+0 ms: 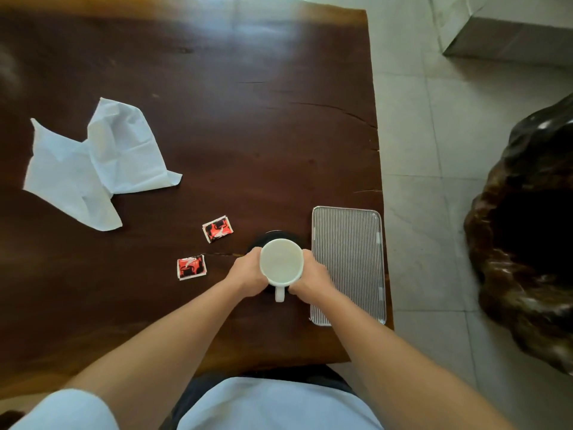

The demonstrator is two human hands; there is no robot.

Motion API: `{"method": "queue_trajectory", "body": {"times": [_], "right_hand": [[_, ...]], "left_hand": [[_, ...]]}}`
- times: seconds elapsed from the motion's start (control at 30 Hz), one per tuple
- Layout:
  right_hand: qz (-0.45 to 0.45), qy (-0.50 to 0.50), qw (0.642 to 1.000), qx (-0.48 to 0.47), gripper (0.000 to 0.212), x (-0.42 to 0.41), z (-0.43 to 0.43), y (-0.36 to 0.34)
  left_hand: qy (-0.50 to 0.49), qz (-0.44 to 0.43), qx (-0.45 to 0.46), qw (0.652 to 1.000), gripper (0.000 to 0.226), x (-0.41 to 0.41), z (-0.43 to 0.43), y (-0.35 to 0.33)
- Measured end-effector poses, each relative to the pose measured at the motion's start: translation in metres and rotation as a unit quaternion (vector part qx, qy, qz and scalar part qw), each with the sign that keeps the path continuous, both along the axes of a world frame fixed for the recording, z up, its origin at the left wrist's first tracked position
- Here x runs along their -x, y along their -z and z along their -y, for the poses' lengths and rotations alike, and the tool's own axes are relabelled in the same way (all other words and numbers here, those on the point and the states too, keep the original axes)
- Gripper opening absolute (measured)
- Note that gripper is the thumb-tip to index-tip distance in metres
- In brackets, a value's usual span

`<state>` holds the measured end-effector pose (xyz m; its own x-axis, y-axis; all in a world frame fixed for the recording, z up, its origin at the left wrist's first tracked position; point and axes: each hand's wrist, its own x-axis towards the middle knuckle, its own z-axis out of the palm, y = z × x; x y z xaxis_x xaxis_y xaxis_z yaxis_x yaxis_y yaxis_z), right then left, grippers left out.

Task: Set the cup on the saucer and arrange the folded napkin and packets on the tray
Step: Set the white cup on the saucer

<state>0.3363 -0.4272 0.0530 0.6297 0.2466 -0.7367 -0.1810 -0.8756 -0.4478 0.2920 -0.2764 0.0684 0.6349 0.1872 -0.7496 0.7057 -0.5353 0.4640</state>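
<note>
A white cup with its handle toward me is gripped from both sides, my left hand on its left and my right hand on its right. It sits over a dark saucer, whose far rim shows behind it; whether cup and saucer touch I cannot tell. A striped rectangular tray lies just right of my right hand, with nothing on it. Two red packets lie left of the cup, one nearer and one farther. A crumpled, unfolded white napkin lies at the far left.
The dark wooden table ends just right of the tray, its edge running along a tiled floor. A dark, lumpy wooden object stands on the floor to the right. A pale block sits at the upper right.
</note>
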Motion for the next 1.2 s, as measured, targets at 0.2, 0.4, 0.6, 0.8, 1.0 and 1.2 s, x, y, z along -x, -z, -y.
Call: {"method": "queue_trajectory", "body": {"times": [0.2,0.4,0.6,0.8,1.0,1.2], "right_hand": [[-0.011,0.01,1.0,0.005,0.06,-0.002,-0.005,0.005],[-0.013,0.009,1.0,0.001,0.066,-0.002,-0.013,0.007],[-0.02,-0.002,1.0,0.0,0.072,0.002,-0.013,0.006],[-0.026,-0.006,1.0,0.006,0.086,0.005,-0.01,0.002],[0.034,0.023,0.999,0.03,0.101,0.008,-0.01,-0.005],[0.116,0.027,0.992,0.028,0.088,0.009,-0.009,-0.017]], "left_hand": [[-0.019,0.0,0.011,1.0,0.058,0.0,-0.002,0.012],[-0.045,0.007,0.024,0.999,0.064,0.005,-0.01,0.018],[-0.05,0.006,0.029,0.998,0.069,0.01,-0.012,0.024],[-0.038,0.004,0.041,0.998,0.071,0.012,-0.007,0.026],[-0.037,-0.024,0.031,0.999,0.08,0.013,-0.017,0.013],[-0.081,-0.026,0.013,0.996,0.075,0.025,-0.036,0.0]]}}
